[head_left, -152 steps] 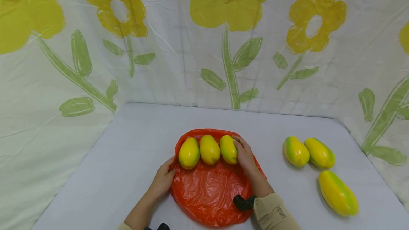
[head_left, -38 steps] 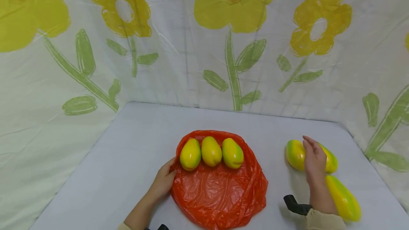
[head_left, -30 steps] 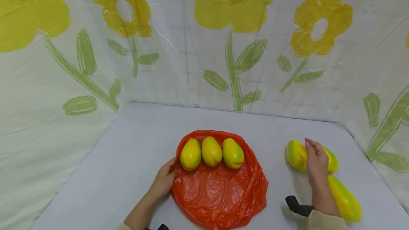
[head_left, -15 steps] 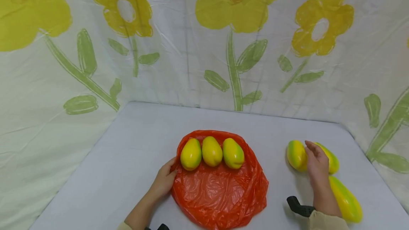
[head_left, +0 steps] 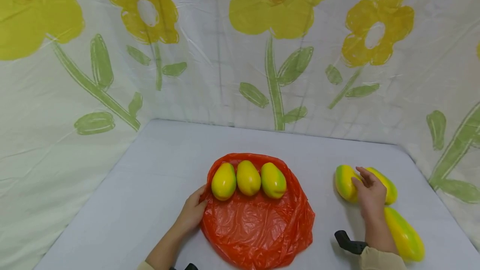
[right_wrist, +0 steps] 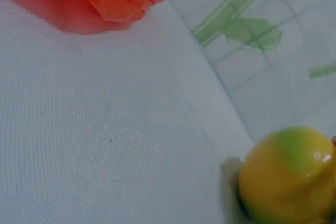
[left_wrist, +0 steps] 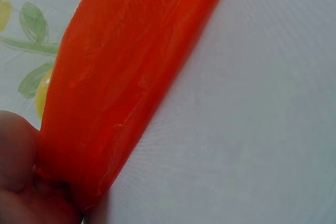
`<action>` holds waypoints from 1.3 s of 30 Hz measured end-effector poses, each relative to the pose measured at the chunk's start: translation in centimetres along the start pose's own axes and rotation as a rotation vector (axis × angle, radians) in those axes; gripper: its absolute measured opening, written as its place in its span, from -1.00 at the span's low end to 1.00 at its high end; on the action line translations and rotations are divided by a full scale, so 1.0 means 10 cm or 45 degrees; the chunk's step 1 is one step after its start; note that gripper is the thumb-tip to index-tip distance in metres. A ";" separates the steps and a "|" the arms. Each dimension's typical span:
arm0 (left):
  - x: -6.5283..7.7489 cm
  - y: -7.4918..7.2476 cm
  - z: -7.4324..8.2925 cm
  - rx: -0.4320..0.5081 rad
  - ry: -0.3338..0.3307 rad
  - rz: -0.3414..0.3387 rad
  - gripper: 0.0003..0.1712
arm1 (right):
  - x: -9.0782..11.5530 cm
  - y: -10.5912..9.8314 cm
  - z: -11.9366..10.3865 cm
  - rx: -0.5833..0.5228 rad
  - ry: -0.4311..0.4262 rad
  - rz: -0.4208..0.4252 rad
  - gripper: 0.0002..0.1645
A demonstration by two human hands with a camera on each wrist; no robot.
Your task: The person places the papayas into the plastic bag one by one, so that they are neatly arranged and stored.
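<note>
A red plastic bag (head_left: 258, 228) lies spread on the table with its mouth open, three yellow-green papayas (head_left: 248, 178) side by side at its far end. My left hand (head_left: 193, 209) pinches the bag's left rim; in the left wrist view, the thumb (left_wrist: 16, 150) presses on the red film. On the right, my right hand (head_left: 371, 193) is over two more papayas, its thumb stretched over the left papaya (head_left: 344, 183) and its fingers loosely bent. Part of the right papaya (head_left: 388, 186) is hidden behind this hand. The right wrist view shows the left papaya (right_wrist: 286, 177) close up.
A third loose papaya (head_left: 406, 236) lies nearer the front, beside the right forearm. The white table (head_left: 161, 157) meets a hanging cloth (head_left: 202, 86) with yellow flowers along its back edge. Black camera mounts (head_left: 350, 243) stick out from the wrists.
Over the last seconds my right hand has left the third papaya in the bag and moved right to the loose ones. Its thumb has just spread leftward. The left hand keeps its hold.
</note>
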State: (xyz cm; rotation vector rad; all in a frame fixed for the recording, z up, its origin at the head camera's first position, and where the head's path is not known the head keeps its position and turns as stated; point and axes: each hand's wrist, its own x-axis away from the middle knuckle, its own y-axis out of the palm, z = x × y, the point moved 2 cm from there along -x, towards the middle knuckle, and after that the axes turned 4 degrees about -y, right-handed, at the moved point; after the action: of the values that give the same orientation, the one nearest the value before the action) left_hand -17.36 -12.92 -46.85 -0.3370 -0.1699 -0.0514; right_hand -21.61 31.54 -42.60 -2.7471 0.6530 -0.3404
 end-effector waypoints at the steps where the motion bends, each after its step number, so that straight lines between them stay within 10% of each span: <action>1: 0.00 0.00 0.00 0.004 -0.001 -0.002 -0.45 | 0.00 0.00 0.00 -0.019 0.004 0.000 -0.43; 19: -0.01 0.00 -0.03 -0.010 -0.017 0.003 -0.44 | 0.02 0.18 0.22 -0.102 0.071 -0.179 -0.08; 39: 0.01 0.00 0.00 0.027 -0.004 -0.011 -0.44 | 0.04 0.23 0.25 -0.246 0.062 -0.186 -0.25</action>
State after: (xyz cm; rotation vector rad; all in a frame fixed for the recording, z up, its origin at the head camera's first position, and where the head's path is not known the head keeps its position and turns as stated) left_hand -17.30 -12.93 -46.88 -0.3148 -0.1751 -0.0576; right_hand -21.44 29.96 -45.64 -2.9888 0.5225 -0.3963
